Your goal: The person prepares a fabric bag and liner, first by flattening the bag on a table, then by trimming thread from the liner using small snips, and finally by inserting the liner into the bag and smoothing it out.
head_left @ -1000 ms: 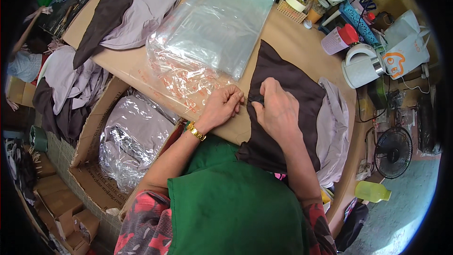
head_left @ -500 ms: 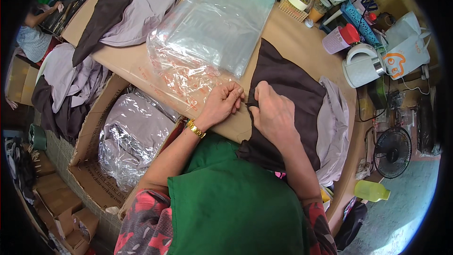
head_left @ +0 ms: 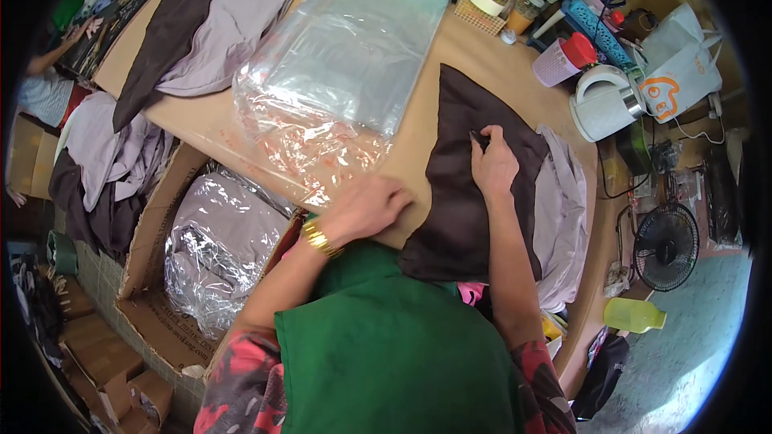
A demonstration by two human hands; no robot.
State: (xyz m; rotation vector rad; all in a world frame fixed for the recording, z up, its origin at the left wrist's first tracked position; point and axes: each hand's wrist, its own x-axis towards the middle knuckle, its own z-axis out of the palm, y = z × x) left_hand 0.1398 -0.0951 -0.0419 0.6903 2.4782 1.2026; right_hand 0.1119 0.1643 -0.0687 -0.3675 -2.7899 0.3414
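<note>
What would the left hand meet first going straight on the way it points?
The left hand would likely meet the left edge of the dark brown fabric, past a strip of tan tabletop. Height is unclear; it might pass over.

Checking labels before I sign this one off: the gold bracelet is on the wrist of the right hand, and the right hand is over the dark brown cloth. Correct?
Not quite: the head view shows the gold bracelet on the wrist of the left hand. The right hand is over the dark brown cloth.
</note>
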